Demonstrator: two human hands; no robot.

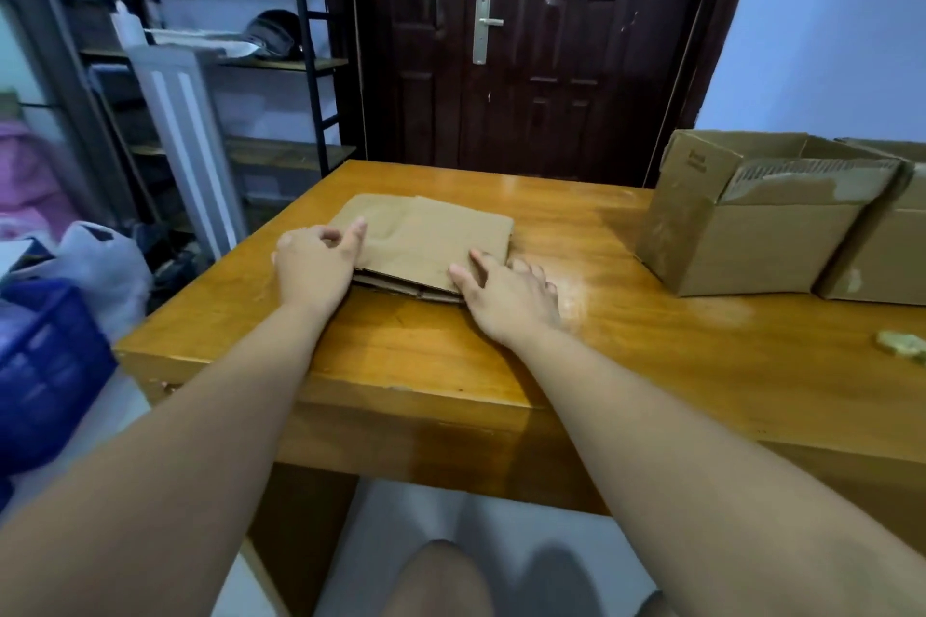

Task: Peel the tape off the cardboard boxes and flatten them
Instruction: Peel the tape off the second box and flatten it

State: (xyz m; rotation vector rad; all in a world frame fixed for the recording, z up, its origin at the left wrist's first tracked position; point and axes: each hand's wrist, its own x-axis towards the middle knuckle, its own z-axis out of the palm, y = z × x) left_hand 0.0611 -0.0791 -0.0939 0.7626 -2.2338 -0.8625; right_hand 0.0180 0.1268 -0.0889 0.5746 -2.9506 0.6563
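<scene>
A flattened cardboard box (426, 236) lies on the wooden table (651, 366), near its left end. My left hand (315, 266) is at the stack's left edge, thumb resting on top and fingers loosely curled beside it. My right hand (506, 296) is at the near right corner, thumb and forefinger lying on the cardboard, the other fingers spread on the table. An open cardboard box (751, 226) stands upright at the right, with torn tape marks on its flap. A second box (887, 246) stands just beyond it at the frame edge.
A crumpled ball of tape (902, 345) lies on the table at the far right. A dark door (526, 40) stands behind the table. A metal shelf rack (225, 65), a white plastic bag (100, 266) and a blue crate (45, 366) crowd the left.
</scene>
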